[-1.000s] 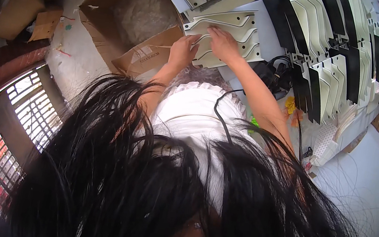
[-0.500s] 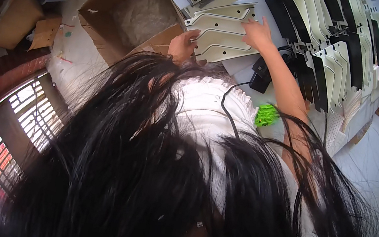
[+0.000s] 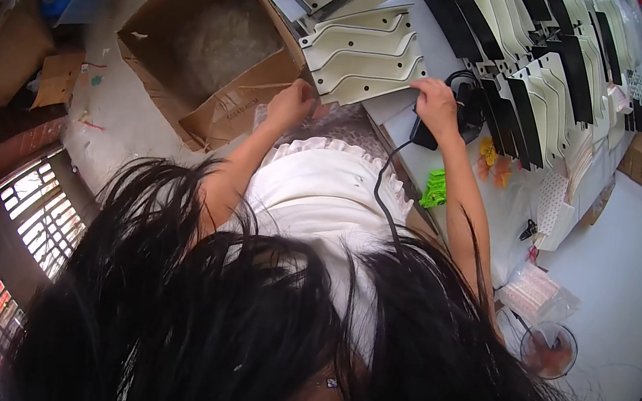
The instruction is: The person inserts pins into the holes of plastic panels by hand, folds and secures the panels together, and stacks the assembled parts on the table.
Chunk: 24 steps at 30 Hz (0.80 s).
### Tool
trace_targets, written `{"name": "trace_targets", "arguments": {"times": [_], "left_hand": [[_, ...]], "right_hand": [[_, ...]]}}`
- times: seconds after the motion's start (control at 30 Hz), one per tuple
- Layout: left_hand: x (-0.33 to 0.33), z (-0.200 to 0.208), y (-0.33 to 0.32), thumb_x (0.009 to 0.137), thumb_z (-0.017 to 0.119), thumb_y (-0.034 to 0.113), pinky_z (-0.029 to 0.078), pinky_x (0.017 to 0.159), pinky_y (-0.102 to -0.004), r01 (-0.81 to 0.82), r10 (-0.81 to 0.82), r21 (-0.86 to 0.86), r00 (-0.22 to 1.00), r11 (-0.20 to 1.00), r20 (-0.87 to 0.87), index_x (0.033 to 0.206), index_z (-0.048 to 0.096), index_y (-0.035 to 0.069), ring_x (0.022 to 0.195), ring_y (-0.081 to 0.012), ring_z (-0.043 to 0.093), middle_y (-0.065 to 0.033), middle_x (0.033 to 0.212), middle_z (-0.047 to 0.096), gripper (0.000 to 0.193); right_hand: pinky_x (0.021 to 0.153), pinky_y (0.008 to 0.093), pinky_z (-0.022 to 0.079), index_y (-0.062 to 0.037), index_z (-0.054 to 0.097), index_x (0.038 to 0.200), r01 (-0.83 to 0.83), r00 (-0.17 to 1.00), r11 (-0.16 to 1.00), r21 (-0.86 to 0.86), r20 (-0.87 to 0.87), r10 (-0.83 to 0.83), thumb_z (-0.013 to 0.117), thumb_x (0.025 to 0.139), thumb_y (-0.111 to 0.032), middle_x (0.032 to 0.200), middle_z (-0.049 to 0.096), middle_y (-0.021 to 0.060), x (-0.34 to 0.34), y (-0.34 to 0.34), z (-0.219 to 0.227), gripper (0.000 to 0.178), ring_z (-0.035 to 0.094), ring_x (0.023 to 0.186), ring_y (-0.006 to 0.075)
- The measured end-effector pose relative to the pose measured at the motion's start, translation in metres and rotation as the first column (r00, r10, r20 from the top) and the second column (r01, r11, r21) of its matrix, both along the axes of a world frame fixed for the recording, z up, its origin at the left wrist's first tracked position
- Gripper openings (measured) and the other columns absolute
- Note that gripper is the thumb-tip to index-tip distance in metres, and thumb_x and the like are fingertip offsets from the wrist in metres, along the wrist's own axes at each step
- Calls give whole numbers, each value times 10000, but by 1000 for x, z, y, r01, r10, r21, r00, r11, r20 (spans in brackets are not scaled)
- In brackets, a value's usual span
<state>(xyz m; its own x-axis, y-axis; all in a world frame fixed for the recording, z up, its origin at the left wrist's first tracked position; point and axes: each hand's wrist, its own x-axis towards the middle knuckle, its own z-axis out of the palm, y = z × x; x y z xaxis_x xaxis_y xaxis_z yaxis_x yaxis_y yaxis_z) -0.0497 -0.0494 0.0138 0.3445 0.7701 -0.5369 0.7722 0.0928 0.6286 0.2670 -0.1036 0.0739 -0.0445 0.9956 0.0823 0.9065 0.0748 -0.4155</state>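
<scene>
Right hand [image 3: 438, 108] pinches a corner of the cream panel [image 3: 368, 65] extending leftward from it

tabletop strip [image 3: 437, 44]: skinny gap, cream panel [image 3: 360, 50] to panel stacks [image 3: 549, 89]
right hand [image 3: 437, 106]: black adapter [image 3: 426, 133] crowds it
left hand [image 3: 292, 105]: cardboard box [image 3: 222, 113] alongside

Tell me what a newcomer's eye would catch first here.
Probably the rows of black and cream pieces filling the upper right. Next, the wavy-ridged cream panel at top centre, the left hand near its lower left corner and the right hand by its right end. Left of it, the open cardboard box stands out.
</scene>
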Motion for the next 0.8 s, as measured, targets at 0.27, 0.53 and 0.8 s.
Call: {"name": "trace_targets", "arguments": {"times": [0.27, 0.53, 0.8], "left_hand": [[7, 5, -19, 749, 679, 250, 495, 771, -404, -13, 14, -21, 999, 1000, 46, 1106, 557, 52, 881, -320, 636, -137, 920, 658, 426], [101, 5, 29, 745, 666, 125, 514, 693, -427, 261, -448, 793, 894, 550, 16, 1007, 580, 66, 818, -325, 630, -127, 900, 616, 282], [105, -35, 40, 792, 607, 238, 519, 730, -422, 551, -623, 664, 765, 505, -162, 996, 565, 91, 1000, -295, 586, -96, 990, 570, 254]], "right_hand": [[979, 468, 367, -74, 667, 1020, 12, 966, 981, -194, 255, 38, 568, 729, -60, 1040, 642, 85, -38, -14, -39, 307, 567, 1066, 251], [1013, 610, 299, -106, 601, 1184, 159, 914, 936, -316, 405, -18, 550, 806, -141, 1237, 494, 159, -64, 1, -36, 383, 400, 1236, 391], [1050, 603, 235, -341, 542, 1303, 96, 873, 858, -504, 457, 171, 446, 898, -236, 1290, 473, 214, -68, 3, -56, 428, 388, 1247, 447]]}}
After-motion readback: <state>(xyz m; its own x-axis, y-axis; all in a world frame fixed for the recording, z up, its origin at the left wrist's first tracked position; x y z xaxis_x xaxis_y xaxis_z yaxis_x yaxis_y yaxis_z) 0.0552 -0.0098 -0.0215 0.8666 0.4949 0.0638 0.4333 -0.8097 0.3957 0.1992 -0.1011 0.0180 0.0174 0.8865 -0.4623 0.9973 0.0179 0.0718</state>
